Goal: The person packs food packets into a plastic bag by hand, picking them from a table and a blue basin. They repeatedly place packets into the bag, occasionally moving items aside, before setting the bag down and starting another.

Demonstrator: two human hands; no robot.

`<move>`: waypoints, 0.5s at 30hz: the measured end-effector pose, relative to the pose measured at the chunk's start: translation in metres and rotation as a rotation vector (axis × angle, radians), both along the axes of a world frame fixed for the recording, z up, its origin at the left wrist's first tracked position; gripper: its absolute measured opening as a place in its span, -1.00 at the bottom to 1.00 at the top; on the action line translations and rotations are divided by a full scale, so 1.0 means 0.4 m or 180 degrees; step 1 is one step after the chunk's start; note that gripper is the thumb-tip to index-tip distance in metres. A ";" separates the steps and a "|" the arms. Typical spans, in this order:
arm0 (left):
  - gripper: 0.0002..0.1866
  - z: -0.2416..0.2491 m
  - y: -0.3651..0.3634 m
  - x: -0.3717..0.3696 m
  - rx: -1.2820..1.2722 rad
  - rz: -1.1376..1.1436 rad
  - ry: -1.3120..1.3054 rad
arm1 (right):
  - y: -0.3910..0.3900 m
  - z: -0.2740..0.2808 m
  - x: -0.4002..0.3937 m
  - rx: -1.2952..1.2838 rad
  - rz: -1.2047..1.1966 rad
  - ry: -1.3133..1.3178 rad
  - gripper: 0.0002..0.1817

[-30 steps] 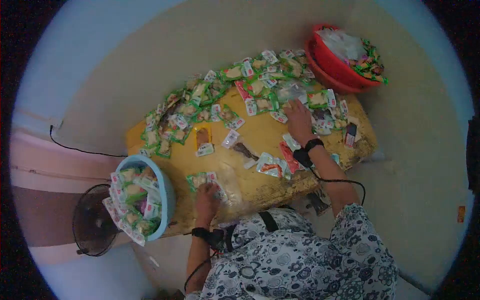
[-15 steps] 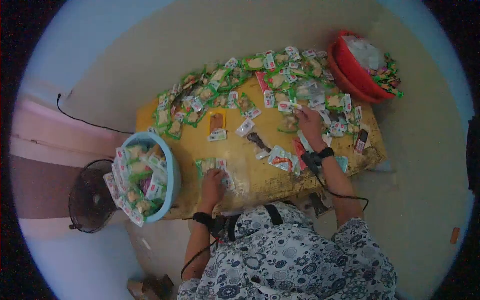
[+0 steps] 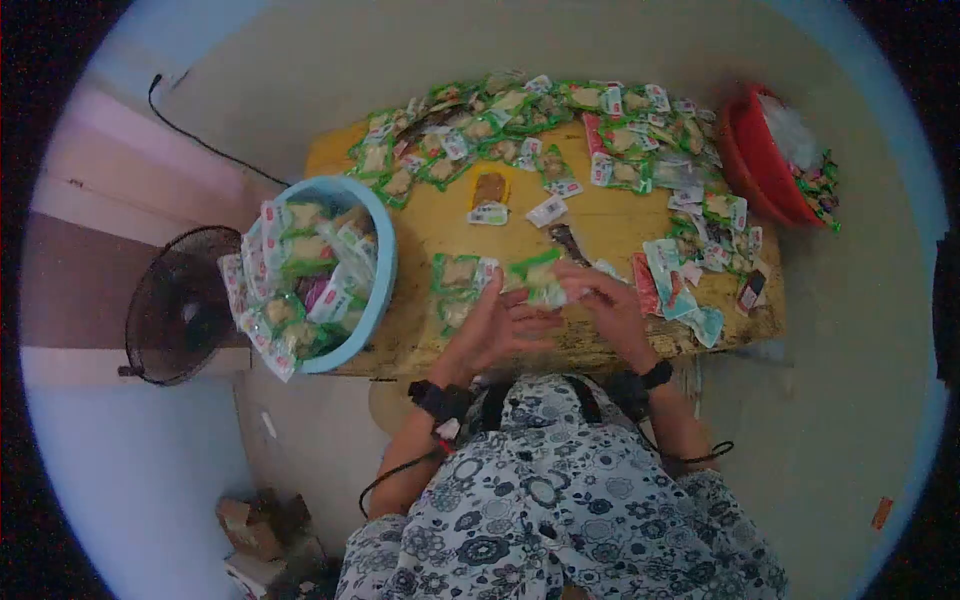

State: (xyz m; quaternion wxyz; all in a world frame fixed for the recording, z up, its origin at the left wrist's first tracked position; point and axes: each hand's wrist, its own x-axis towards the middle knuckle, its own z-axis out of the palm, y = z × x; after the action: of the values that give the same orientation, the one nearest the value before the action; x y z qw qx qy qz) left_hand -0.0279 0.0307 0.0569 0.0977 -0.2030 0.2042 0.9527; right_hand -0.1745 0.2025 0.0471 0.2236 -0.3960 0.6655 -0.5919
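Observation:
My right hand (image 3: 615,312) pinches the end of a green-edged snack packet (image 3: 535,275) above the front middle of the table. Beside it my left hand (image 3: 505,325) has its fingers stretched and spread, just below the packet, gripping nothing that I can see. Two similar green packets, an upper packet (image 3: 458,270) and a lower packet (image 3: 455,312), lie by the left fingers, the lower one partly covered. Behind the hands are an orange-yellow packet (image 3: 491,190), a small white packet (image 3: 547,210) and a dark strip-like packet (image 3: 566,240).
Many green packets (image 3: 480,128) are heaped along the yellow table's (image 3: 425,235) back edge. A light blue basin (image 3: 385,260) full of packets stands left, near a black fan (image 3: 185,305). Red basins (image 3: 745,165) stand at the right. A red packet (image 3: 647,285) and a dark phone-like object (image 3: 751,290) lie right.
My right hand has come from the packets at the right toward the front middle with a green packet. My left hand has lifted off the packet on the table and spread its fingers. The view has shifted.

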 end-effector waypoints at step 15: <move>-0.57 -0.148 0.035 0.069 -0.2229 0.0857 -0.0523 | -0.011 -0.078 0.087 0.1733 0.0031 -0.1377 -0.71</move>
State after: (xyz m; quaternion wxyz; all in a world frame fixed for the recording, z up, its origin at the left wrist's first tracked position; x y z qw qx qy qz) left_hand -0.0003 0.0445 -0.0022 -0.0875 -0.3248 0.4803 0.8100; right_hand -0.1397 0.1981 0.0160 0.4598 -0.1903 0.7342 -0.4618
